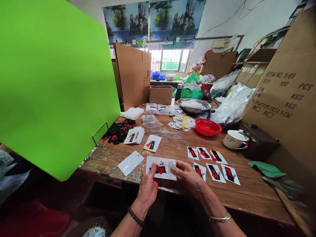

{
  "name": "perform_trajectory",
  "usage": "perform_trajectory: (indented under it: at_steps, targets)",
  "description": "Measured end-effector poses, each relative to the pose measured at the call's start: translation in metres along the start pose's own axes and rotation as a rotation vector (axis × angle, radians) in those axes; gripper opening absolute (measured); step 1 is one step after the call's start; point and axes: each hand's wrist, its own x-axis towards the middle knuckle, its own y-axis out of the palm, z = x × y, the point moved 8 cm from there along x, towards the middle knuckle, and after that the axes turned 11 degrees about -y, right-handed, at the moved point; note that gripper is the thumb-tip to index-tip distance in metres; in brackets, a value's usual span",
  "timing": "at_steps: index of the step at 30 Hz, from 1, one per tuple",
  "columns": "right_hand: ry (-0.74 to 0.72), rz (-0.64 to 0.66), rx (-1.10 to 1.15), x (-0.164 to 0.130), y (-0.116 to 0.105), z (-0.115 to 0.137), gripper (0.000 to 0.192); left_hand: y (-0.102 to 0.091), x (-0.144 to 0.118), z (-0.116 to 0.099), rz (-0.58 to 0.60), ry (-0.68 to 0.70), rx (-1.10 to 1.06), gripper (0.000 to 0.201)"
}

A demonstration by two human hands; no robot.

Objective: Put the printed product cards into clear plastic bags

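Note:
Between my two hands is a white card in a clear plastic bag [170,164], with a red and black piece on it. My left hand [148,184] pinches its left part, thumb on top. My right hand [186,172] grips the bag's right end; some fingers are hidden beneath. A blank white card [130,163] lies left of the bag. Just beyond are a single printed card [152,143] and a stack of printed cards [134,135]. To the right, several cards with red and black pieces [216,172] are laid out in two rows.
A pile of black and red pieces [118,131] lies left, beside a green panel [59,82]. Farther back are clear bags [151,120], yellow-and-white cards [182,122], a red basket [208,127] and a metal pan [195,107]. A lidded cup [233,140] stands right.

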Motion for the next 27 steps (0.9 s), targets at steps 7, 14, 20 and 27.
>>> perform_trajectory:
  at_steps: [7,14,20,27]
  targets:
    - [-0.026,-0.071,-0.047,0.008,-0.020,0.002,0.043,0.003,0.001,-0.013,0.103,-0.054,0.180,0.039]
    - [-0.036,-0.005,-0.151,0.024,-0.016,-0.002,0.044,0.002,0.013,-0.028,0.047,-0.086,0.465,0.045]
    - [-0.199,-0.155,-0.748,0.031,-0.102,0.064,0.024,-0.017,0.023,-0.026,-0.140,-0.116,0.260,0.051]
    - [0.233,-0.954,-1.622,-0.071,-0.329,0.126,0.026,-0.012,0.014,-0.034,-0.207,-0.037,0.151,0.044]
